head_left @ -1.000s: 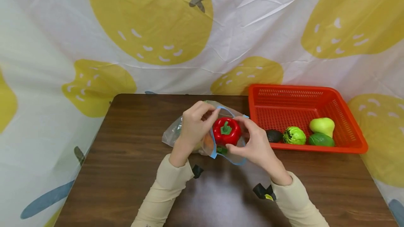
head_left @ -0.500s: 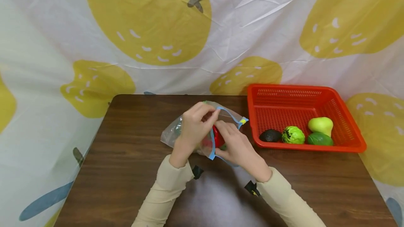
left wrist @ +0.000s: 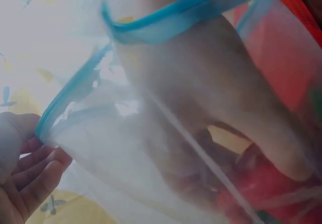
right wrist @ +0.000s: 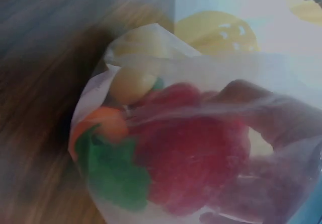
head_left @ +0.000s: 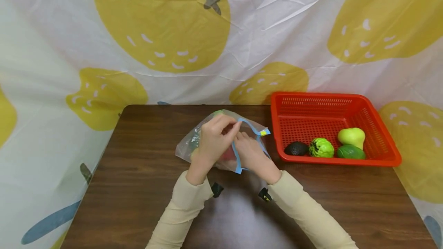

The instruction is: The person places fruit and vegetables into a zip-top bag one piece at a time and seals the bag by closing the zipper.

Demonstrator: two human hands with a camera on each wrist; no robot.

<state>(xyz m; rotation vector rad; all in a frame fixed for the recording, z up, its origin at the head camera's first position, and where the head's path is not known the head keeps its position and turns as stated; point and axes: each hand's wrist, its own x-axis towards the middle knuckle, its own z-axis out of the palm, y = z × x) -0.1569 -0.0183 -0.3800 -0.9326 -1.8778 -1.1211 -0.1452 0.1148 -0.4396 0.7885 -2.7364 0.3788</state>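
A clear zip bag (head_left: 187, 147) with a blue-edged mouth lies tilted on the table, its mouth facing right. My left hand (head_left: 216, 137) pinches the upper edge of that mouth between thumb and fingers. My right hand (head_left: 252, 153) reaches through the mouth into the bag. Inside, its thumb and fingers hold a red bell pepper (right wrist: 193, 158), seen blurred through the plastic in the right wrist view. Beside the pepper in the bag are a green leafy piece (right wrist: 113, 173), an orange item (right wrist: 108, 123) and a yellowish round item (right wrist: 132, 85).
To the right stands a red plastic basket (head_left: 391, 153). Along its front wall lie a dark avocado (head_left: 296, 148), a bumpy green round item (head_left: 322, 148), a smooth green oval item (head_left: 351, 152) and a pear (head_left: 352, 137). A patterned cloth (head_left: 190, 87) hangs behind the brown table (head_left: 138, 203).
My right hand has moved left with the bell pepper, from the bag's mouth to inside the bag. The left hand has kept its pinch on the edge, almost still.
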